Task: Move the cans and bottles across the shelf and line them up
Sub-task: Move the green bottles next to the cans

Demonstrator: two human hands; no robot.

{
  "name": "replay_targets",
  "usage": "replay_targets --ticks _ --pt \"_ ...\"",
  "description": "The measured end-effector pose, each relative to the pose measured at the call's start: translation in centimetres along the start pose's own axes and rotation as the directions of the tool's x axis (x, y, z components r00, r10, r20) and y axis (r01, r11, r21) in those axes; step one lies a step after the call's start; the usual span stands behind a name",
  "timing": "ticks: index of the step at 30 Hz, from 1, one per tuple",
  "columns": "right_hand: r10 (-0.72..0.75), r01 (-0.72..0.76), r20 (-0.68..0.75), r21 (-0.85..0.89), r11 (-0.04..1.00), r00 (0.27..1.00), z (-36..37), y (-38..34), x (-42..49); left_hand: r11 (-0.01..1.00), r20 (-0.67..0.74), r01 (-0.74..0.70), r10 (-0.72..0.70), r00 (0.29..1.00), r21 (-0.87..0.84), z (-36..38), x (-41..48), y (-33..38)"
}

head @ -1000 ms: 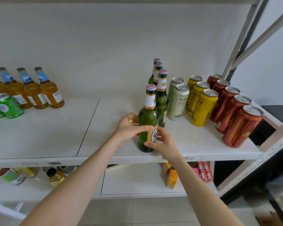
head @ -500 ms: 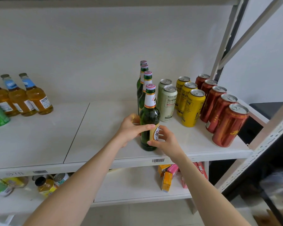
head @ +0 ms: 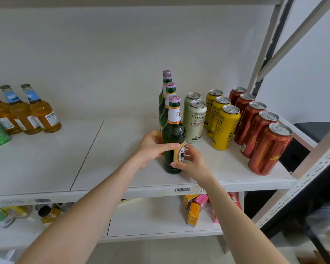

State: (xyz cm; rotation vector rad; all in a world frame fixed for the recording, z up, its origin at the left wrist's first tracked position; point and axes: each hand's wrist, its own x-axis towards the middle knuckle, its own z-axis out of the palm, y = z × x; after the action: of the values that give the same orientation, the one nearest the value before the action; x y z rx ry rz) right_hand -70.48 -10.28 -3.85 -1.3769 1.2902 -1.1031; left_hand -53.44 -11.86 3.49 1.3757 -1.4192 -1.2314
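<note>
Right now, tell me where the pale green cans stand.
In the head view the two pale green cans stand right of centre on the shelf, one behind the other, between the row of green bottles and the yellow cans.

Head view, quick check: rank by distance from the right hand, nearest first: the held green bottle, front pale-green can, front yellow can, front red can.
1. The green bottle, held in the right hand itself.
2. The front pale-green can, just behind and to the right.
3. The front yellow can, one row further right.
4. The front red can, farthest right.
</note>
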Motion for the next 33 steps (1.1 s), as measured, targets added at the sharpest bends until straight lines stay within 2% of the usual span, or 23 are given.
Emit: replay_targets --ticks 10,15,18,22,26,30,33 --pt "-0.020 0.019 -0.013 -0.071 0.997 1.000 0.0 -0.3 -0.3 0.998 0.011 -0.034 0.033 0.999 0.048 -0.1 0.2 -0.3" --pt "-0.054 0.036 -0.084 -0.204 0.978 0.995 0.5 -0.6 -0.9 0.978 0.034 -0.123 0.119 0.992 0.168 -0.9 0.1 -0.8" --pt "-0.093 0.045 -0.138 -0.317 0.947 0.986 0.7 -1.2 -1.7 0.922 0.090 -0.177 0.155 0.984 0.343 -2.0 -0.6 -0.9" --pt "-0.193 0.073 -0.170 -0.540 0.838 0.966 0.7 -2.0 -3.2 0.744 0.089 -0.288 0.296 0.951 0.602 -3.7 -2.3 -1.5" --pt "-0.276 0.032 -0.174 -0.793 0.608 0.945 1.2 -2.5 -5.3 0.444 0.096 -0.320 0.457 0.884 0.837 -5.6 -4.7 -2.6" --pt "-0.365 0.030 -0.137 -0.908 0.417 0.921 2.1 -2.7 -7.7 0.223 0.119 -0.264 0.507 0.854 0.938 -7.0 -8.0 -3.1" --pt "-0.382 0.019 -0.114 -0.945 0.328 0.917 3.4 -3.3 -9.3 0.129 0.120 -0.214 0.508 0.853 0.968 -8.3 -10.3 -3.6"
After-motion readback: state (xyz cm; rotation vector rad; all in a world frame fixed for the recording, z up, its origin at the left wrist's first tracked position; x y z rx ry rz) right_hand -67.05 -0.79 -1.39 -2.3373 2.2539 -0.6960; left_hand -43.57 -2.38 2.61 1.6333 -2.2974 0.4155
